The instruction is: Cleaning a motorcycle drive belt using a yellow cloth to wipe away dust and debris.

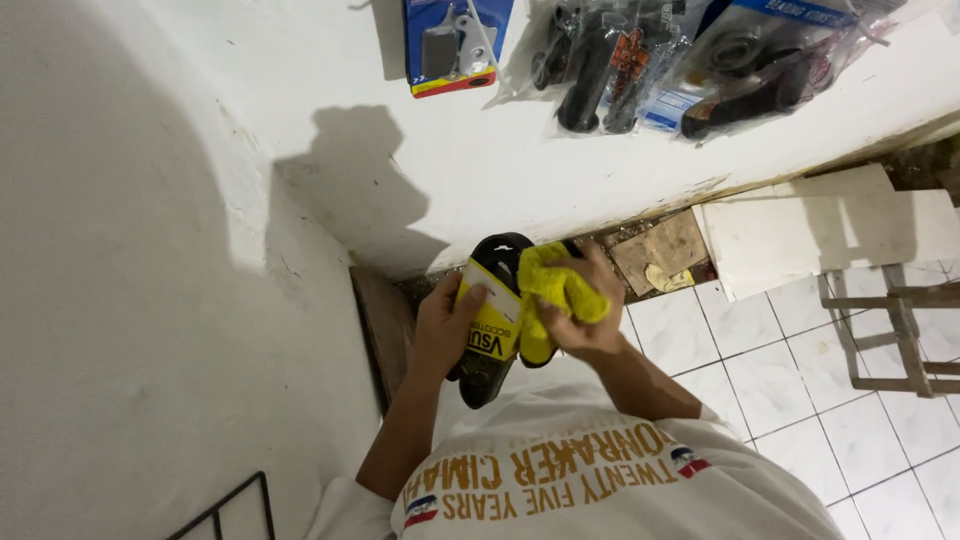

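My left hand (446, 325) grips a black rubber belt in a yellow cardboard sleeve (496, 318), held upright in front of my chest. My right hand (583, 318) is closed on a yellow cloth (556, 288) and presses it against the right side of the belt's sleeve. The belt's black loop shows above and below the sleeve. Both hands are close together, just below the edge of a white shelf (450, 170).
On the white shelf lie a blue and yellow blister pack (455, 42) and clear plastic bags of black parts (690, 60). White boards (820, 230) lean at the right. A grey frame (895, 330) stands on the white tiled floor (760, 380). A white wall fills the left.
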